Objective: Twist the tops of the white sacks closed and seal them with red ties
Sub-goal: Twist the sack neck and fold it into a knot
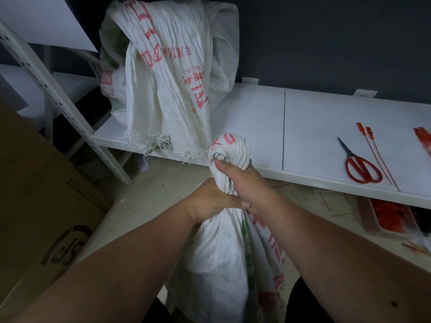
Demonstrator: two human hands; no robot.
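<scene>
Both fists clamp the upright sack neck (229,169), right hand (247,185) above left hand (212,201); red ties (377,157) lie rightward, nearer my right.

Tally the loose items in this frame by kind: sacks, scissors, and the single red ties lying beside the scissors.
Sacks: 2, one held in both hands at its twisted top, one draped on the shelf
Scissors: 1
Single red ties beside the scissors: 2
Total: 5
More red ties sit bundled at the right edge and in a tray below; too blurred to count.
</scene>
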